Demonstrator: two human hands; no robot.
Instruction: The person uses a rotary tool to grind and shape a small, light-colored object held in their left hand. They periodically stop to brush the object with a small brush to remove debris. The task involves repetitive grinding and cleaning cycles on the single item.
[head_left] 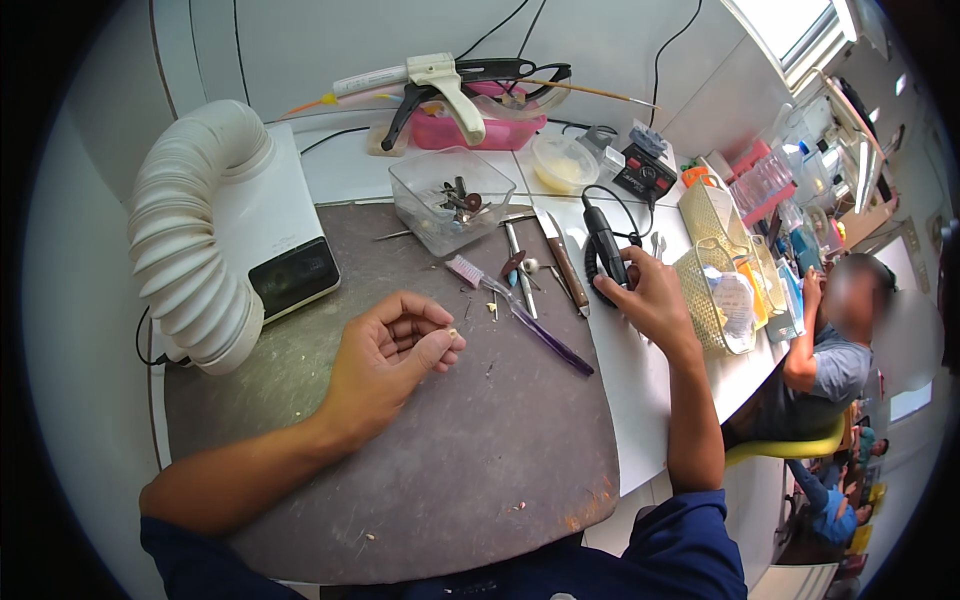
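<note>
My left hand (385, 350) is closed above the dark work mat (300, 425), pinching a small cream-coloured, tooth-like piece (453, 332) between thumb and fingertips. To the right, my right hand (655, 300) has its fingers round the lower part of a black rotary handpiece (601, 232), at the edge of the mat. A cord runs from the handpiece toward a black control box (645, 173). Between the hands lie a purple-handled toothbrush (540, 325), a brown-handled knife (568, 262) and several metal bits and discs.
A clear tub (440, 225) of bits stands at the mat's far edge. At left is a white machine with a ribbed hose (185, 235). Behind, a glue gun (440, 85) lies over a pink tray (480, 130). Yellow baskets (705, 300) and a seated person (835, 350) are at right.
</note>
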